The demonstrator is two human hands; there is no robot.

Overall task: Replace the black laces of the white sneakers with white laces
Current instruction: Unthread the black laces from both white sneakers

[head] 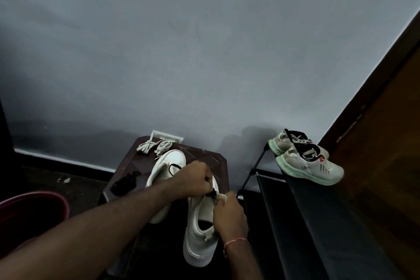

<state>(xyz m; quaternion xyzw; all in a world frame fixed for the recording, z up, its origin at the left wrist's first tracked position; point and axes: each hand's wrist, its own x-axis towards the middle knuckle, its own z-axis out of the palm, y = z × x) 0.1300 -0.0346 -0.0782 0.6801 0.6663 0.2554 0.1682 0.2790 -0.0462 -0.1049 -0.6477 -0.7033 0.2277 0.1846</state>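
Both forearms outstretched, left grip (197, 177) and right grip (229, 209) pinching black lace (213, 193) over white sneaker (200, 229).

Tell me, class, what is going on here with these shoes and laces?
A person is working on the nearer white sneaker, which lies on a dark stool. The left hand and right hand both pinch a black lace at its eyelets. The second white sneaker behind still carries some black lace. White laces wait bundled at the stool's far edge; a loose black lace lies at its left side. Grey trainers sit unused on a rack.
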